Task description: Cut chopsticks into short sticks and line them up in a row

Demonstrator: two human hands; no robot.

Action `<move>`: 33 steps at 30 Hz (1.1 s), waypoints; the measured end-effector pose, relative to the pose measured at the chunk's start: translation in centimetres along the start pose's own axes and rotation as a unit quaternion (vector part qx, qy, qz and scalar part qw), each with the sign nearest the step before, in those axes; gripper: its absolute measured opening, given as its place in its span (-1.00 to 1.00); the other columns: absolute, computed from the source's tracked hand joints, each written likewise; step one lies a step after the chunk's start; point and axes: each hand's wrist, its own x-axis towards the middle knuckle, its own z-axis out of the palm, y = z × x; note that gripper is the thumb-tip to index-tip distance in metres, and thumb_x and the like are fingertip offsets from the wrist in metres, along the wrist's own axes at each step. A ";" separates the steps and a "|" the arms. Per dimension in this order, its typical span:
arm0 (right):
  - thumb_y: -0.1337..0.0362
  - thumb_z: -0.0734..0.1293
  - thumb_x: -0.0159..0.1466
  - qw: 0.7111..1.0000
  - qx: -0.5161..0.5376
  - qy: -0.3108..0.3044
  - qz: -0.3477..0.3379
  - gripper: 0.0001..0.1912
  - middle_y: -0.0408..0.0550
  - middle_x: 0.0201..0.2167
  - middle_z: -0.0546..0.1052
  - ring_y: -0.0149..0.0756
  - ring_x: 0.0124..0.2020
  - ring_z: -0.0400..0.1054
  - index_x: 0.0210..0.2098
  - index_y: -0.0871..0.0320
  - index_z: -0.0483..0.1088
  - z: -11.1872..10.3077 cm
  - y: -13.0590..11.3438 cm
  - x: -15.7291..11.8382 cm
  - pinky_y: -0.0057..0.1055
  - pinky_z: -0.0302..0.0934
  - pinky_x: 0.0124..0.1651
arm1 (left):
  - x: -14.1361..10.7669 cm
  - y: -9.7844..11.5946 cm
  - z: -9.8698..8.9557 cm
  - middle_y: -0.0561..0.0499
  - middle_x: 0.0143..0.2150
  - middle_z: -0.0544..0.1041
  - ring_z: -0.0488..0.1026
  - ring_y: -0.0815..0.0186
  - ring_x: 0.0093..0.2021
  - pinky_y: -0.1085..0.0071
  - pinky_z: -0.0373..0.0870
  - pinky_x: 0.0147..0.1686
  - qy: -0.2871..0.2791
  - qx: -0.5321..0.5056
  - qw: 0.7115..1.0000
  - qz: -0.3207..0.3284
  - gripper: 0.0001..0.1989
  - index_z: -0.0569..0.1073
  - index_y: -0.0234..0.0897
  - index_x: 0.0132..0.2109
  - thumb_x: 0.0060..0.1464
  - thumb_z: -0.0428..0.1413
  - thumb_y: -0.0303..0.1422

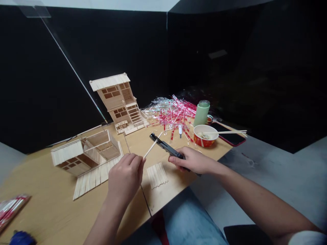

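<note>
My left hand (127, 175) is closed, pinching a thin wooden stick (150, 149) that slants up to the right. Facing it, my right hand (190, 159) grips a dark cutter-like hand tool (166, 147), whose head meets the stick near its far end. Whether its jaws are closed on the wood is too small to tell. On the table below lies a row of short cut sticks (157, 175), side by side. To the left is a roofed wooden stick model (70, 154) with a slatted deck. A taller two-storey stick house (112, 93) with stairs stands behind.
Clear and red wrappers (176, 110) heap up at the back. A green bottle (201, 114), a red-and-white bowl (204, 141) with chopsticks across it, and a phone (231, 135) sit at the right edge. Wrapped sticks (11, 209) and a blue object (22, 238) lie front left.
</note>
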 end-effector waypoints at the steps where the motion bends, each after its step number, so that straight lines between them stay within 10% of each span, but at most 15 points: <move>1: -0.23 0.26 0.32 1.000 -0.018 0.005 0.001 -0.40 -0.12 -0.61 0.47 -0.37 -0.58 0.32 -0.52 0.17 0.37 -0.5 0.1 -0.1 -0.44 0.13 -0.45 | 0.5 0.0 0.2 0.03 -0.43 0.50 0.42 0.30 -0.40 0.39 0.17 -0.46 -0.008 -0.014 1.000 -0.002 -0.73 0.46 -0.26 -0.36 0.33 0.03 -0.34; 10: -0.12 0.30 0.33 0.991 -0.088 0.077 0.068 -0.47 -0.11 -0.68 0.45 -0.35 -0.62 0.31 -0.56 0.15 0.31 -2.7 1.0 -0.1 -0.44 0.06 -0.49 | 3.5 0.8 3.3 0.00 -0.39 0.54 0.46 0.28 -0.40 0.39 0.17 -0.48 -0.067 -0.018 0.998 -0.002 -0.68 0.50 -0.23 -0.37 0.34 -0.01 -0.30; 19: 0.02 0.23 0.41 0.974 -0.110 0.068 0.185 -0.48 -0.09 -0.70 0.43 -0.33 -0.63 0.35 -0.61 0.15 0.28 -3.1 3.0 1.0 -0.46 0.17 -0.45 | 6.9 2.0 6.6 -0.12 -0.19 0.59 0.53 0.14 -0.14 0.33 0.27 -0.34 -0.279 -0.004 0.958 -0.062 -0.66 0.55 -0.27 -0.24 0.36 -0.09 -0.32; 33: -0.04 0.21 0.37 0.986 -0.038 0.027 0.160 -0.43 -0.14 -0.79 0.34 -0.35 -0.76 0.26 -0.69 0.11 0.20 -2.6 6.5 2.1 -0.46 0.14 -0.61 | 5.9 2.3 5.5 -0.08 -0.23 0.60 0.55 0.18 -0.21 0.36 0.21 -0.41 -0.320 -0.036 0.942 -0.100 -0.71 0.58 -0.24 -0.28 0.30 -0.02 -0.34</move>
